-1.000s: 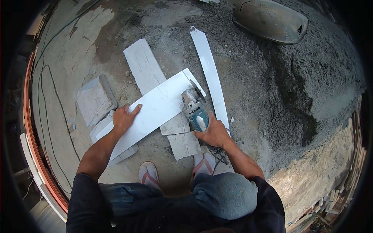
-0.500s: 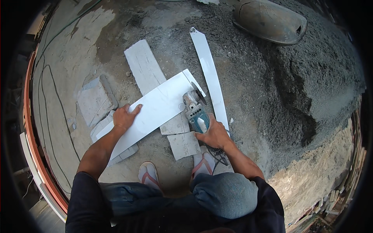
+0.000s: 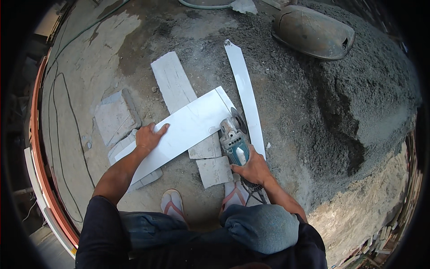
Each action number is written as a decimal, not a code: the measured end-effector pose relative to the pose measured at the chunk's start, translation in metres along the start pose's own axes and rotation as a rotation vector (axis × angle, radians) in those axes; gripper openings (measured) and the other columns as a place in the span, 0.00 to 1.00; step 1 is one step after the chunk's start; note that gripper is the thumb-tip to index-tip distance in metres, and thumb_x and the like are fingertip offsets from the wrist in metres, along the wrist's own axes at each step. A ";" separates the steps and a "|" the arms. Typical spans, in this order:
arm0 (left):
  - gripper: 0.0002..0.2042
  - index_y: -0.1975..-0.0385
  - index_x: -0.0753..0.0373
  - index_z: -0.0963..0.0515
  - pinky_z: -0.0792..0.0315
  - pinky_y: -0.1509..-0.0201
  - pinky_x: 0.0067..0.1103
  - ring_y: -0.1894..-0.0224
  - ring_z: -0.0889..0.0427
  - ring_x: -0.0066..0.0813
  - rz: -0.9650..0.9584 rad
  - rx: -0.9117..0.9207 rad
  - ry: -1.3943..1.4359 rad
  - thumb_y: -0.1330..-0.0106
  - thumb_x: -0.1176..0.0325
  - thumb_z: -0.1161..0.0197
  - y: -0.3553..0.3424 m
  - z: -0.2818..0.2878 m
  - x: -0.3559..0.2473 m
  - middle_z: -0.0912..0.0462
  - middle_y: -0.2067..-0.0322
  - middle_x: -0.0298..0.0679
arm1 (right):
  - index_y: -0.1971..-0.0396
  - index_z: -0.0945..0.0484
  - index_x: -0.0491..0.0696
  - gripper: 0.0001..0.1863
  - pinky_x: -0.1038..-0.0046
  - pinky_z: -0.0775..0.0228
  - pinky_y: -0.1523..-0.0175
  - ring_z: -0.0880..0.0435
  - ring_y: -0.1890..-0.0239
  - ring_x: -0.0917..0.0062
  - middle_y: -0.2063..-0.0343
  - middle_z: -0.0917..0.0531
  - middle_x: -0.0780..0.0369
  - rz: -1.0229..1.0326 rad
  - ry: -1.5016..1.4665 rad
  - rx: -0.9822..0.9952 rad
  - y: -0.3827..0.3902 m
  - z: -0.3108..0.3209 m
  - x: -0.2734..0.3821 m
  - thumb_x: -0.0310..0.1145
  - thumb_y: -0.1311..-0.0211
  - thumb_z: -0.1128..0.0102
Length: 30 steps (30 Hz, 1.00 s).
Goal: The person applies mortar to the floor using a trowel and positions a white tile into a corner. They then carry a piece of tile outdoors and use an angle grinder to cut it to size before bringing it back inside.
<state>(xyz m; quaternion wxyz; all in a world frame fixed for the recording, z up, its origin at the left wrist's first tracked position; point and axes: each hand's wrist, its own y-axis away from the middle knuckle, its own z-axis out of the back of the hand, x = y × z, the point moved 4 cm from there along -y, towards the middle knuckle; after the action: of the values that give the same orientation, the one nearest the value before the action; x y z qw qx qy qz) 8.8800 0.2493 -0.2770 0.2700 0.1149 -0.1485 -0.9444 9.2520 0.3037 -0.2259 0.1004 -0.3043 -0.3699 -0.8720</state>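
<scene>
A long white tile (image 3: 179, 127) lies slantwise across pale stone blocks, with a thin dark line running across its far right end. On its upper left edge, my left hand (image 3: 150, 136) grips it, thumb on the top face. My right hand (image 3: 253, 168) is wrapped round the teal body of an angle grinder (image 3: 236, 145). The grinder's disc (image 3: 239, 120) stands at the tile's right corner, by the lower end of that line; whether it touches the tile I cannot tell. A narrow white tile strip (image 3: 245, 89) lies on the ground just right of the disc.
Long pale block (image 3: 172, 76) runs under the tile; another block (image 3: 115, 116) lies left. Dark sand (image 3: 371, 98) is heaped at right, with a worn metal shell (image 3: 313, 32) on it. Thin cables (image 3: 74, 116) trail along the left floor. My sandalled feet (image 3: 172, 204) are close by.
The grinder has come toward me and slightly right along the tile's end, its disc now at the corner. My left hand keeps its hold on the tile. The whole view has shifted slightly.
</scene>
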 end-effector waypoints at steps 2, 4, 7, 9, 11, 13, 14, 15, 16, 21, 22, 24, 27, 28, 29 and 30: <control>0.35 0.74 0.68 0.22 0.26 0.60 0.36 0.68 0.18 0.51 0.000 -0.013 -0.012 0.44 0.32 0.50 -0.001 0.000 -0.001 0.19 0.76 0.56 | 0.45 0.39 0.35 0.43 0.62 0.31 0.46 0.22 0.53 0.50 0.58 0.22 0.41 0.035 -0.014 -0.043 -0.001 0.004 0.006 0.44 0.59 0.32; 0.36 0.73 0.68 0.22 0.26 0.60 0.36 0.68 0.18 0.51 -0.003 -0.018 -0.031 0.44 0.32 0.50 0.001 0.002 0.000 0.19 0.75 0.56 | 0.45 0.40 0.34 0.44 0.64 0.32 0.44 0.23 0.51 0.52 0.56 0.23 0.41 0.078 -0.030 -0.054 -0.007 0.014 0.019 0.46 0.57 0.31; 0.36 0.73 0.68 0.22 0.26 0.59 0.36 0.67 0.18 0.51 -0.043 -0.018 -0.031 0.44 0.32 0.50 -0.003 0.003 -0.010 0.19 0.75 0.56 | 0.45 0.41 0.34 0.44 0.64 0.32 0.44 0.23 0.51 0.51 0.56 0.23 0.41 0.079 -0.046 -0.067 -0.041 0.025 0.036 0.46 0.57 0.32; 0.35 0.75 0.68 0.23 0.26 0.60 0.36 0.68 0.19 0.52 -0.027 -0.065 -0.020 0.45 0.33 0.48 -0.001 0.000 -0.006 0.20 0.75 0.57 | 0.44 0.42 0.34 0.44 0.64 0.32 0.44 0.23 0.51 0.51 0.56 0.23 0.41 0.086 -0.051 -0.072 -0.063 0.025 0.051 0.46 0.57 0.33; 0.34 0.76 0.68 0.24 0.27 0.61 0.37 0.69 0.19 0.53 -0.024 -0.083 -0.003 0.45 0.33 0.47 0.001 -0.002 0.000 0.20 0.76 0.57 | 0.44 0.42 0.34 0.45 0.64 0.33 0.43 0.23 0.51 0.50 0.56 0.23 0.40 0.085 -0.057 -0.071 -0.079 0.021 0.062 0.46 0.57 0.34; 0.33 0.78 0.68 0.24 0.27 0.61 0.37 0.69 0.20 0.54 -0.024 -0.091 0.025 0.45 0.34 0.46 0.001 -0.008 -0.001 0.21 0.77 0.58 | 0.45 0.42 0.32 0.44 0.62 0.33 0.44 0.23 0.52 0.49 0.57 0.23 0.40 0.131 -0.021 -0.090 -0.086 0.020 0.071 0.45 0.57 0.34; 0.32 0.79 0.67 0.25 0.27 0.62 0.38 0.70 0.20 0.55 -0.010 -0.097 0.043 0.45 0.35 0.45 0.001 -0.006 -0.002 0.21 0.77 0.58 | 0.45 0.42 0.32 0.44 0.62 0.33 0.44 0.23 0.52 0.49 0.57 0.23 0.40 0.121 -0.031 -0.094 -0.089 0.021 0.072 0.45 0.57 0.34; 0.32 0.80 0.67 0.26 0.28 0.62 0.38 0.71 0.21 0.55 0.006 -0.103 0.063 0.46 0.36 0.44 0.002 -0.005 -0.003 0.22 0.78 0.58 | 0.46 0.42 0.31 0.43 0.62 0.33 0.44 0.24 0.52 0.49 0.57 0.23 0.39 0.118 -0.026 -0.069 -0.092 0.021 0.073 0.45 0.56 0.35; 0.32 0.80 0.67 0.26 0.28 0.62 0.38 0.71 0.21 0.55 -0.002 -0.097 0.058 0.46 0.36 0.44 0.001 -0.005 -0.005 0.22 0.78 0.58 | 0.48 0.42 0.30 0.43 0.62 0.33 0.44 0.24 0.52 0.48 0.57 0.24 0.39 0.117 -0.021 -0.043 -0.094 0.020 0.072 0.44 0.56 0.35; 0.32 0.79 0.68 0.24 0.28 0.63 0.38 0.71 0.21 0.56 -0.008 -0.121 0.067 0.46 0.36 0.44 -0.001 -0.006 -0.004 0.22 0.79 0.58 | 0.49 0.41 0.29 0.41 0.62 0.33 0.43 0.24 0.52 0.49 0.58 0.24 0.39 0.125 -0.019 -0.019 -0.100 0.014 0.066 0.44 0.56 0.36; 0.32 0.79 0.68 0.24 0.28 0.63 0.38 0.71 0.21 0.56 -0.004 -0.121 0.067 0.46 0.36 0.44 -0.001 -0.006 -0.003 0.22 0.79 0.58 | 0.49 0.42 0.29 0.42 0.62 0.33 0.43 0.24 0.52 0.49 0.58 0.24 0.39 0.133 -0.016 -0.010 -0.101 0.013 0.066 0.44 0.56 0.36; 0.32 0.78 0.68 0.23 0.28 0.62 0.38 0.71 0.20 0.56 -0.012 -0.122 0.076 0.46 0.36 0.43 -0.002 -0.006 -0.003 0.22 0.78 0.59 | 0.48 0.42 0.29 0.42 0.62 0.33 0.43 0.24 0.52 0.49 0.58 0.24 0.39 0.123 -0.016 -0.004 -0.100 0.015 0.070 0.44 0.56 0.36; 0.32 0.77 0.68 0.23 0.27 0.62 0.38 0.70 0.20 0.56 -0.011 -0.121 0.027 0.46 0.36 0.43 -0.003 -0.007 -0.002 0.22 0.77 0.59 | 0.48 0.42 0.29 0.43 0.63 0.34 0.43 0.24 0.51 0.49 0.57 0.24 0.38 0.113 -0.014 0.013 -0.102 0.014 0.072 0.44 0.56 0.36; 0.32 0.77 0.68 0.23 0.27 0.62 0.38 0.70 0.20 0.56 -0.008 -0.123 0.025 0.46 0.36 0.43 -0.003 -0.006 -0.001 0.22 0.77 0.59 | 0.47 0.43 0.28 0.43 0.63 0.34 0.43 0.24 0.51 0.49 0.57 0.24 0.38 0.110 -0.011 0.024 -0.102 0.014 0.073 0.44 0.56 0.36; 0.32 0.77 0.68 0.23 0.27 0.61 0.39 0.69 0.20 0.56 0.001 -0.112 0.027 0.46 0.35 0.44 -0.003 -0.006 -0.001 0.21 0.77 0.59 | 0.47 0.43 0.28 0.43 0.63 0.34 0.43 0.24 0.51 0.49 0.57 0.24 0.38 0.112 -0.009 0.026 -0.102 0.014 0.074 0.44 0.56 0.36; 0.33 0.76 0.68 0.23 0.27 0.61 0.39 0.69 0.20 0.57 0.010 -0.101 0.029 0.46 0.35 0.44 -0.002 -0.006 -0.002 0.21 0.76 0.59 | 0.47 0.42 0.30 0.41 0.63 0.33 0.43 0.24 0.50 0.51 0.56 0.24 0.40 0.091 0.001 0.043 -0.102 0.015 0.075 0.43 0.56 0.36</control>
<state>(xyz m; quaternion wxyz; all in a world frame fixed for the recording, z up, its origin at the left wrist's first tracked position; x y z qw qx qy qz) 8.8821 0.2511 -0.2827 0.2823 0.1140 -0.0973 -0.9475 9.1581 0.3898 -0.2319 0.1468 -0.3180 -0.3744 -0.8586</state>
